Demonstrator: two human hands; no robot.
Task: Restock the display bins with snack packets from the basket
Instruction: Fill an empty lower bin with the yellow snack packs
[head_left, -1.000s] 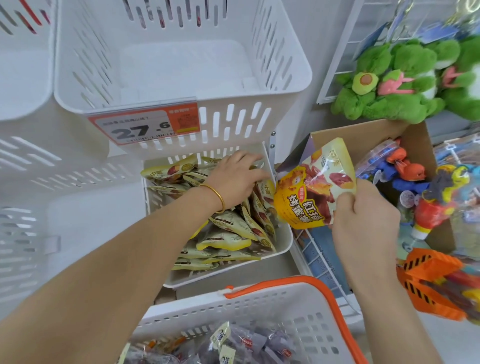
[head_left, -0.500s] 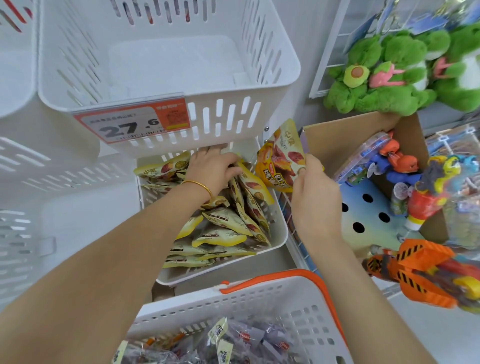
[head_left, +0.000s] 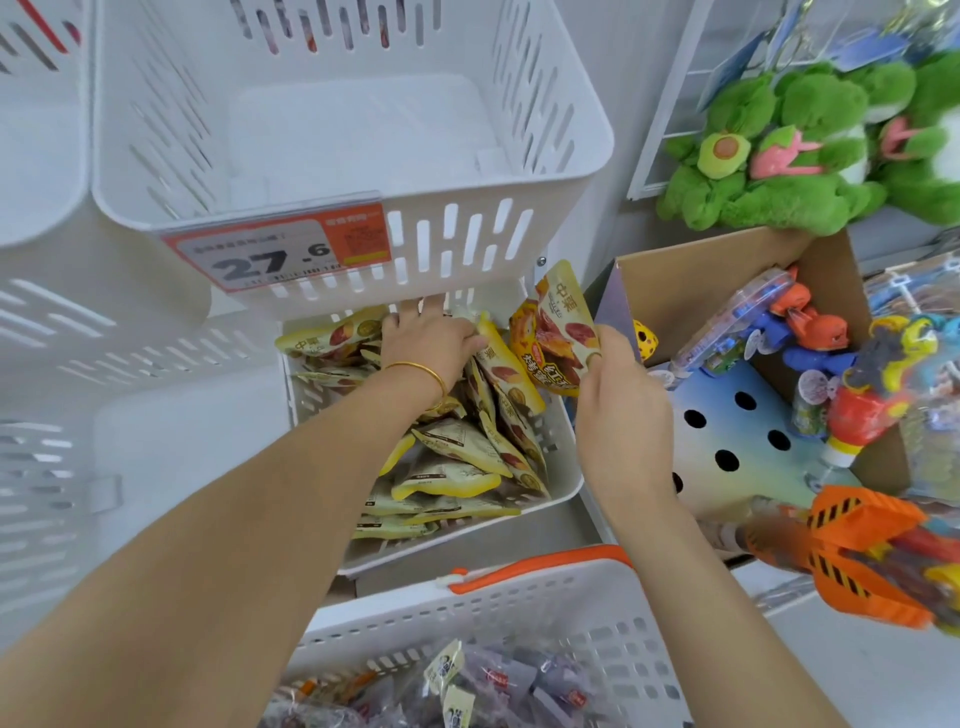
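My right hand (head_left: 621, 410) pinches an orange-yellow snack packet (head_left: 553, 332) by its lower right corner and holds it upright over the right rim of the lower white display bin (head_left: 563, 467). That bin holds several yellow snack packets (head_left: 457, 457). My left hand (head_left: 428, 338), with a gold bangle on the wrist, reaches into the back of the bin and presses the packets toward the left; its fingertips are hidden under the bin above. At the bottom, the white basket with an orange handle (head_left: 540, 613) holds wrapped snack packets (head_left: 467, 686).
An upper white bin (head_left: 332, 171) with a 27.6 price tag (head_left: 280, 254) overhangs the lower one. A cardboard box (head_left: 691, 280) of plastic toys stands at the right, green plush toys (head_left: 769, 161) hang above it, and more white bins (head_left: 47, 364) are at the left.
My right hand has carried the packet leftward from beside the cardboard box to the bin's right rim. My left hand has slid deeper toward the back of the bin.
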